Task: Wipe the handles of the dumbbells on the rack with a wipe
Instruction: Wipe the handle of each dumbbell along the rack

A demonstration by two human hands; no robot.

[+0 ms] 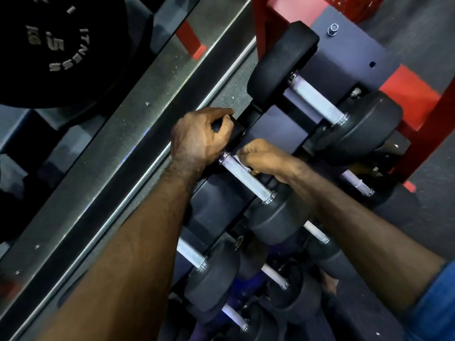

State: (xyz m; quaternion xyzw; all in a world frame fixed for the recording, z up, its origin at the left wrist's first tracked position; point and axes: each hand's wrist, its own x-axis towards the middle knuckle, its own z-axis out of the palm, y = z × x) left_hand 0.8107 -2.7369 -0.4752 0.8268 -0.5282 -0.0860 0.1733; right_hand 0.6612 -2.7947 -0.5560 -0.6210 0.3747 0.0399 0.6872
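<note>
Right hand [264,157], fingers curled round the far part of a knurled steel handle [246,177], pinching a small white wipe [240,160] against it; only a corner of the wipe shows at the knuckles. Left hand [199,136], fingers curled over the black far head [234,130] of the same dumbbell, steadying it on the dark rack [278,124]. The near part of the handle, down to its collar at the near head [275,217], lies bare and appears not yet wiped. Likely faults: the wipe, mostly bunched inside the fist, could slip out or snag on the knurling and tear; a stroke toward the near head would end abruptly at the collar, where knuckles may knock; should the left hand ease off, the dumbbell might roll in its cradle. Room for moving is narrow: travel runs only along the handle between the two heads. A larger dumbbell [317,102] sits just beside on the far side, another [194,258] on the near side, and lower tiers crowd beneath. A metal rail [118,143] borders the rack on the left, red frame [418,134] on the right
</note>
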